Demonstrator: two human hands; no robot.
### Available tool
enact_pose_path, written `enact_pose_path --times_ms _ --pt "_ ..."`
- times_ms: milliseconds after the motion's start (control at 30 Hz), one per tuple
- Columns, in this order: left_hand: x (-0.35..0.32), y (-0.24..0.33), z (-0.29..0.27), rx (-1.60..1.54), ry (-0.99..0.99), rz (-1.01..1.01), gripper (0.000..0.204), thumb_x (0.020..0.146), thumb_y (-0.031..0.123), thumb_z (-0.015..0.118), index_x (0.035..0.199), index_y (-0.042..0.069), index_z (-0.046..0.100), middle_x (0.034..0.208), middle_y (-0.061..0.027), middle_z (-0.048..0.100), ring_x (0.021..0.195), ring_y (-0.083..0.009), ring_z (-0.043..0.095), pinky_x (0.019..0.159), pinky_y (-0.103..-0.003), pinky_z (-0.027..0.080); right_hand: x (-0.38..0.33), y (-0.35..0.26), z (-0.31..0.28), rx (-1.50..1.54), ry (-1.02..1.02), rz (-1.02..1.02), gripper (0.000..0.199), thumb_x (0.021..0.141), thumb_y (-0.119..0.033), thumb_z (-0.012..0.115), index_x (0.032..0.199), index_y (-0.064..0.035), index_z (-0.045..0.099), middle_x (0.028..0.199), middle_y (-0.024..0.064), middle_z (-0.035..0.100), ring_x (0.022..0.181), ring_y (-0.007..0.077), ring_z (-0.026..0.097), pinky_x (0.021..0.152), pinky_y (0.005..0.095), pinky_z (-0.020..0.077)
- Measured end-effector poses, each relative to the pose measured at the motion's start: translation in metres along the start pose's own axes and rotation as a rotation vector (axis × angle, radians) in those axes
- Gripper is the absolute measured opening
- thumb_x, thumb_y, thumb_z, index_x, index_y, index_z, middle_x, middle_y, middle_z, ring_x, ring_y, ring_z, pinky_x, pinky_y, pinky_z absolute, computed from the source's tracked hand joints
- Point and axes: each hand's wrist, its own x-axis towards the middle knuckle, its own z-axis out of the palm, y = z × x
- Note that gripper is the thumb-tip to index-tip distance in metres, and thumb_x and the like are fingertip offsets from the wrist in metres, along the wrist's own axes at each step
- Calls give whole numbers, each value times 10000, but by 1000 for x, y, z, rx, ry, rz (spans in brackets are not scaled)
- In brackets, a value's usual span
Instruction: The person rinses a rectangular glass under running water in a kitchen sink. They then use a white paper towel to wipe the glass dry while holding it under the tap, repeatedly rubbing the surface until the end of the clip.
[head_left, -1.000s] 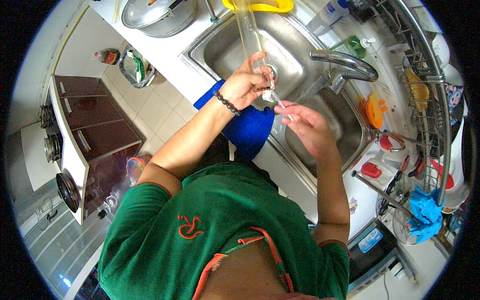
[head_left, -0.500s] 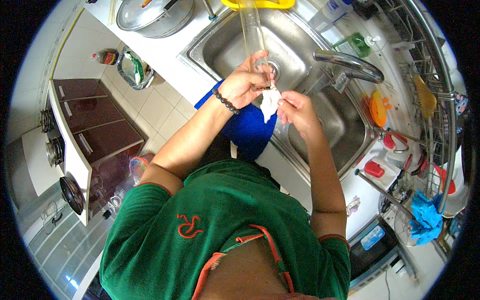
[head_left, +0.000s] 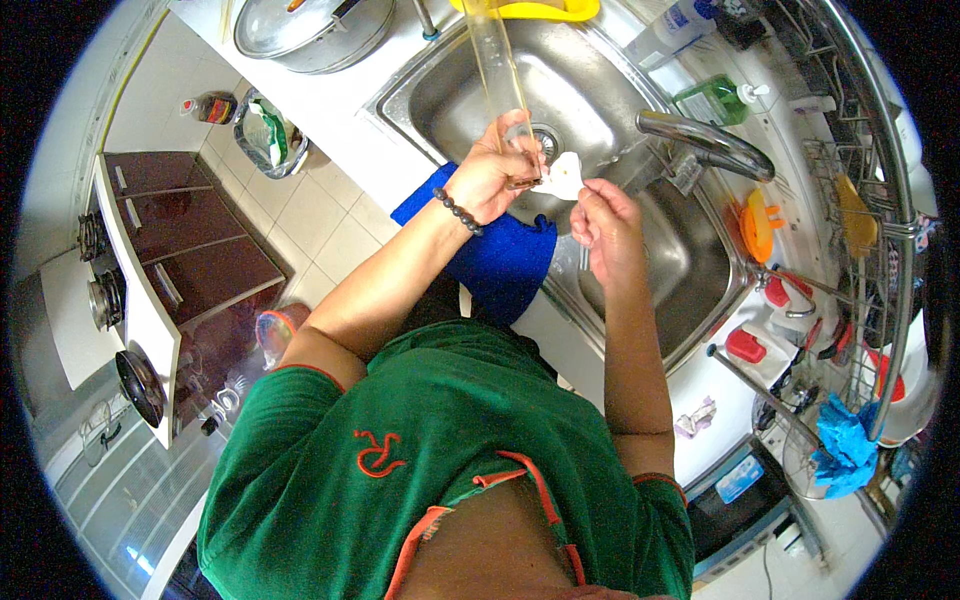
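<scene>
Gripped clear tube [head_left: 492, 60] near lower end in curled left hand [head_left: 490, 173], over sink [head_left: 585, 85]. Pinched white sheet [head_left: 563, 177], possibly tissue, beside tube end between thumb and fingers of right hand [head_left: 610, 222]. Worked near blue cloth [head_left: 503, 258].

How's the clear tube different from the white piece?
The clear tube is long and straight; the white piece is short and spread out. The tube is see-through; the white piece isn't. The left hand holds the tube; the right hand pinches the white piece. Both are held.
</scene>
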Motion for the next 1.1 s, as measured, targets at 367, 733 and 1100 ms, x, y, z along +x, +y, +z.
enact_pose_path --times_ms 367,733,1100 --pt "3 -2 18 -77 81 -59 662 648 -208 469 1189 159 368 826 -43 525 749 -209 582 608 -271 475 5 -7 -1 -316 -164 -249 79 832 -54 552 780 4 561 1054 114 575 524 54 454 462 181 361" --pt "-6 6 14 75 -51 -28 718 666 -172 481 1297 138 333 857 -92 576 758 -205 592 655 -270 468 -5 -28 -12 -1113 -141 -632 90 820 -94 578 868 -24 605 692 72 558 629 185 562 565 302 433" --pt "-15 7 16 90 -50 -50 764 733 -93 513 1392 120 189 873 -65 563 744 -162 584 708 -299 503 -22 -41 17 -1351 -231 -655 107 766 -87 607 854 -30 630 713 103 539 620 251 536 565 328 409"
